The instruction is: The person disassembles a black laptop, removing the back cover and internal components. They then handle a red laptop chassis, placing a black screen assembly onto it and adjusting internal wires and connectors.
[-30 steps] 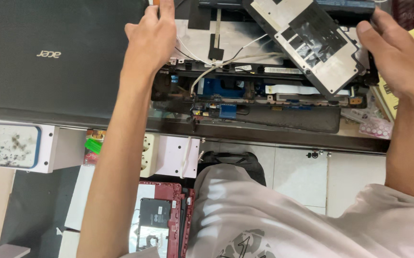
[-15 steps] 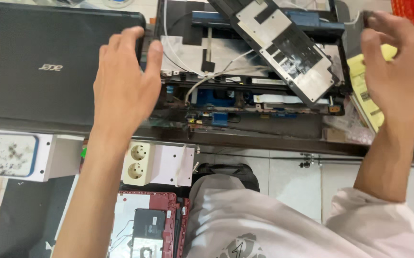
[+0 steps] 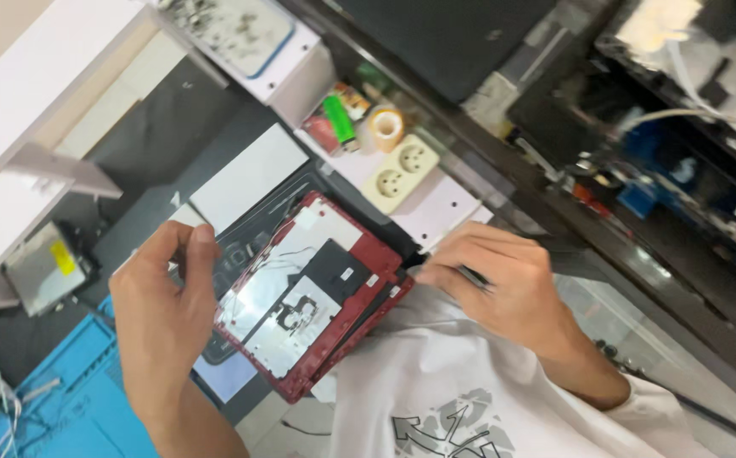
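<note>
A red laptop cover panel (image 3: 325, 293), with foil and black patches on its inner side, lies tilted below the desk in front of my lap. My left hand (image 3: 164, 318) grips its left edge, fingers curled over the rim. My right hand (image 3: 499, 288) pinches the panel's right corner, just above my white shirt (image 3: 436, 399). Under the red panel a second dark panel shows at the left edge.
A white double socket (image 3: 397, 174), a green lighter (image 3: 340, 119) and a tape roll (image 3: 386, 127) lie on a shelf. A white tray of screws (image 3: 232, 30) is top centre. The opened laptop (image 3: 682, 136) sits on the desk, upper right. A blue mat (image 3: 62, 399) is lower left.
The view has swung down from the desk top to the space below it. Both hands left the opened laptop and now hold the red panel.
</note>
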